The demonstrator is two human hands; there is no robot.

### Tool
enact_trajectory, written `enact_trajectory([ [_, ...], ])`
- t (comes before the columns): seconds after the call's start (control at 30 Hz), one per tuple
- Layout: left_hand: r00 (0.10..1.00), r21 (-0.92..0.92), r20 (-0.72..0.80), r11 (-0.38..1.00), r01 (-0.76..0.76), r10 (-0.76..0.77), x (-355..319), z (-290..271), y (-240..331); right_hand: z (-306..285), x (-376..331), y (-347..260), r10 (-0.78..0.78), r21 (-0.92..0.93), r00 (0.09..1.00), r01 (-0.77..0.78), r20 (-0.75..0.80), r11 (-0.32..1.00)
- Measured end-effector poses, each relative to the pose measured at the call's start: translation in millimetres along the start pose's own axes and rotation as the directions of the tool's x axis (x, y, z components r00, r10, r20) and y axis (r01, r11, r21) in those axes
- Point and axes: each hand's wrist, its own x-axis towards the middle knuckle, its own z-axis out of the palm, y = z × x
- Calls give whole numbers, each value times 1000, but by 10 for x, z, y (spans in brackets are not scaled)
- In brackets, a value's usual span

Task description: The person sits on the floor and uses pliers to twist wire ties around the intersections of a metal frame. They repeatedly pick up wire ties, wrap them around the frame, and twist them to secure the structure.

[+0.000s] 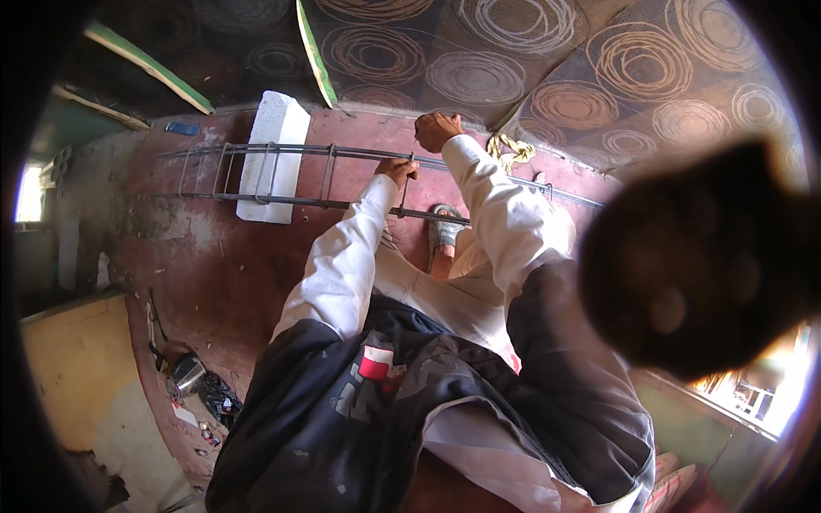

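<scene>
Steel rebar cage (282,175) lying lengthwise across the reddish floor (214,274), long bars running from far left toward the right, joined by upright rectangular stirrups. Resting partly over a white foam block (278,128) at the far left. Left hand (398,171) closed around a stirrup where it meets the far bar, fingers curled tight and pressed together on the thin steel. Right hand (434,130) a little farther and to the right, just past the far bar, fingers bunched into a loose fist; whether pinching wire or a tool, cannot tell. Both arms in white sleeves (342,256) under a dark vest (359,402). Sandalled foot (443,231) planted on the near bar, just right of the left hand. Coil of yellow rope (510,151) on the floor right of the right hand. Patterned brown fabric (513,68) with circle motifs along the far side. Dark blurred shape (693,265) covering the right of the view. Clutter of small objects (201,393) at the near left.
</scene>
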Motion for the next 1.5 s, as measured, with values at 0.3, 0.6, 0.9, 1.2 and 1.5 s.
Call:
enact_trajectory([
  [0.3,996,56,-44,995,85,-83,-231,81,580,414,-579,-30,259,195,962,-271,88,943],
  [0.6,949,358,-195,883,305,-249,-51,172,694,626,-687,-60,291,133,924,-265,-249,955],
  [0.9,972,488,-207,849,202,-112,-44,295,604,789,-527,236,-158,-125,919,121,-361,985],
  [1.2,961,431,-275,896,110,15,-208,300,665,308,-149,410,-184,133,930,149,317,980],
  [1.5,953,518,-304,840,160,6,-146,348,504,154,188,593,-404,229,757,334,514,915],
])
